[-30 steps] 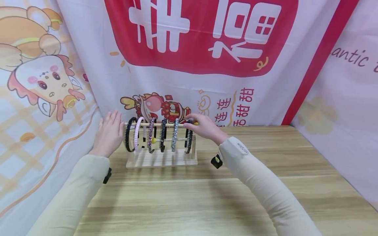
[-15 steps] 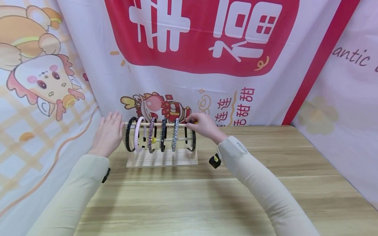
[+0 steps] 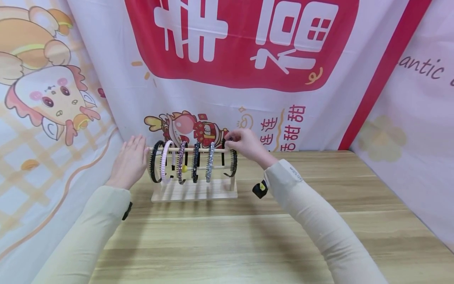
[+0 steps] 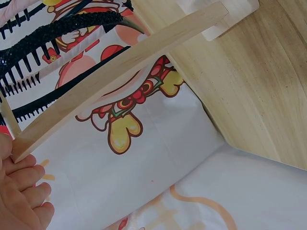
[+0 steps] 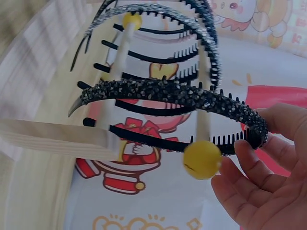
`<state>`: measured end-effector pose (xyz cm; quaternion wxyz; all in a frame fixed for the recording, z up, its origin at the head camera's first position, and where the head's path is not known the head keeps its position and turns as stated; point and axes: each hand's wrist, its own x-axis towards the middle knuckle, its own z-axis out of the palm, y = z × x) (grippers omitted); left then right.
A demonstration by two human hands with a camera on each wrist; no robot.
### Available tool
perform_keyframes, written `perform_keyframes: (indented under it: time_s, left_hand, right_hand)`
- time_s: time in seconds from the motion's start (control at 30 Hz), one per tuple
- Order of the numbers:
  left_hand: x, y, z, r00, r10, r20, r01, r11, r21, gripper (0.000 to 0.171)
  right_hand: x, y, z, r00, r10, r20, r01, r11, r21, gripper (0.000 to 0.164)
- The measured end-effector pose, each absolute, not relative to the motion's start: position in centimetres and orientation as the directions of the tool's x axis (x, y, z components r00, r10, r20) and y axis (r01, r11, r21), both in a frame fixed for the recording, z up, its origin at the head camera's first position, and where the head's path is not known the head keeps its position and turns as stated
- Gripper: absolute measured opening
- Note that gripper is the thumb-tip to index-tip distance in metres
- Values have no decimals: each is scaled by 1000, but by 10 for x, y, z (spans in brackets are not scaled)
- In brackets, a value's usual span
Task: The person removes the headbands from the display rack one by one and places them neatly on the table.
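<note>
the right hand (image 3: 248, 146) pinches the top of a black beaded headband (image 3: 232, 161) between thumb and fingertips at the right end of the wooden rack (image 3: 193, 189); in the right wrist view the fingers (image 5: 249, 191) curl round the band's toothed arc just beside the yellow ball (image 5: 202, 159) that caps the upper rod. the headband hangs at the very right end of that rod (image 3: 188, 150), tilted, its lower tip outside the rack's right post. the left hand (image 3: 130, 162) rests flat against the left end of the rack, fingers straight and close together, fingertips (image 4: 29, 191) touching the end of the left post as the left wrist view shows. five more headbands hang on the rod between the hands: a black one (image 3: 154, 165) at the left, then a pink one (image 3: 164, 161), a multicoloured beaded one (image 3: 181, 163), a dark beaded one (image 3: 195, 163) and a silver glittery one (image 3: 210, 162). the rack stands near the back edge of the wooden table (image 3: 248, 236), toward its left corner, just in front of the printed cloth backdrop (image 3: 227, 59).
</note>
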<state>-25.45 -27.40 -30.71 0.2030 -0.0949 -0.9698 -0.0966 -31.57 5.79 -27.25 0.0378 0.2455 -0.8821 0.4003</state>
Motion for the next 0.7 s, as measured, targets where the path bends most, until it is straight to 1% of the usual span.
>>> perform_keyframes:
  time_s: [0.33, 0.7]
  left_hand:
    - [-253, -273, -307, -901, 151, 406, 229, 962, 151, 49]
    - [-251, -273, -306, -905, 152, 398, 230, 960, 158, 50]
  right_hand:
    - [-306, 67, -249, -857, -406, 317, -506, 552, -663, 19]
    - [-294, 77, -231, -853, -389, 346, -517, 548, -658, 19]
